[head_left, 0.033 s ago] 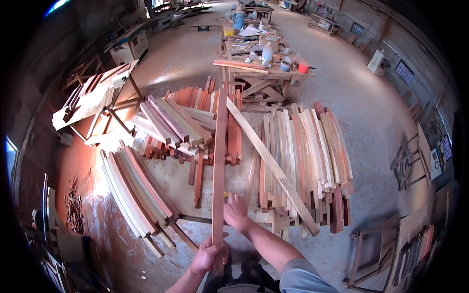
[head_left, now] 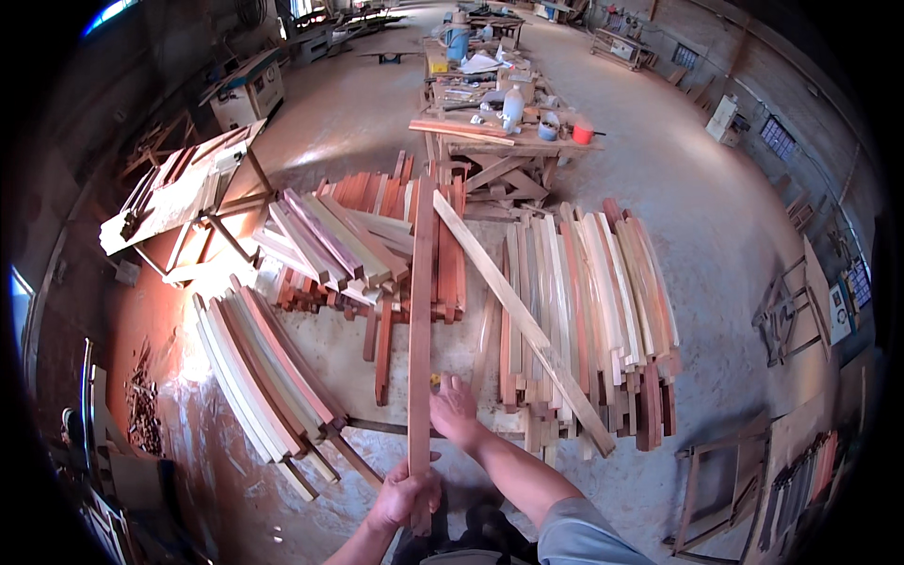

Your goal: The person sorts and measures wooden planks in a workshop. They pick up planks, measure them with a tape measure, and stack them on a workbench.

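A long reddish-brown wood strip point(head_left: 422, 311) stretches away from me, its near end in my left hand point(head_left: 407, 492). The fingers of that hand are wrapped round it. My right hand point(head_left: 454, 412) is beside the strip's right side, its fingers curled. By its fingertips shows a small yellow and dark thing point(head_left: 435, 379), too small to name; what the fingers hold is hidden. To the right, a pale wood strip point(head_left: 518, 315) lies slantwise, its lower part across a stack of wood strips point(head_left: 593, 292).
A low board point(head_left: 330, 348) bears reddish strips point(head_left: 372, 193) and a pile of pale and pinkish pieces point(head_left: 330, 235). More strips point(head_left: 259, 363) lie at the left. Ahead stands a cluttered workbench point(head_left: 565, 148) with a plastic bottle point(head_left: 512, 105) and a red cup point(head_left: 583, 133).
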The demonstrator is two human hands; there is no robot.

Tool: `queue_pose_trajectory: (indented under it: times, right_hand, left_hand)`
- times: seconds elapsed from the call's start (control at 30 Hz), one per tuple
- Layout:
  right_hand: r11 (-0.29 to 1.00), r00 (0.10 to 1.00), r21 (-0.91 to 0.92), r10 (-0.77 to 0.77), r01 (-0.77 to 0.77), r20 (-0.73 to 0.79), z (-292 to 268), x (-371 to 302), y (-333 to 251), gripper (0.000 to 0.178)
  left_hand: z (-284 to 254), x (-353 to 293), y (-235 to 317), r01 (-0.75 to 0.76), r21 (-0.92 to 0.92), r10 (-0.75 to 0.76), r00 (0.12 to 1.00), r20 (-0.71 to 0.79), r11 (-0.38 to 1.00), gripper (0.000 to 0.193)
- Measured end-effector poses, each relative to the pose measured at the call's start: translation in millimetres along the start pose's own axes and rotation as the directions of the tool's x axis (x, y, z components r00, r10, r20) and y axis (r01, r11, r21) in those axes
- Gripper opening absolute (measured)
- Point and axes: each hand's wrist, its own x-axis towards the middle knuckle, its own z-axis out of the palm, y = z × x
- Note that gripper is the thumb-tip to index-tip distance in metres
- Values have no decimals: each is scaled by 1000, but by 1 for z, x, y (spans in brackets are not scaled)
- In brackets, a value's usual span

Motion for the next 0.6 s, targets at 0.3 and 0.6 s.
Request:
queue_pose_trajectory:
  times: [0.3, 0.6]
  right_hand:
    - [-112, 914, 913, 66, -392, 400, -51, -41, 30, 44]
    - [437, 891, 859, -226, -268, 393, -111, -142, 4, 93]
  left_hand:
    - [-19, 8, -1, -12, 181, 32, 993, -111, 983, 37]
    - [10, 11, -13, 35, 227, 5, 985, -172, 973, 36]
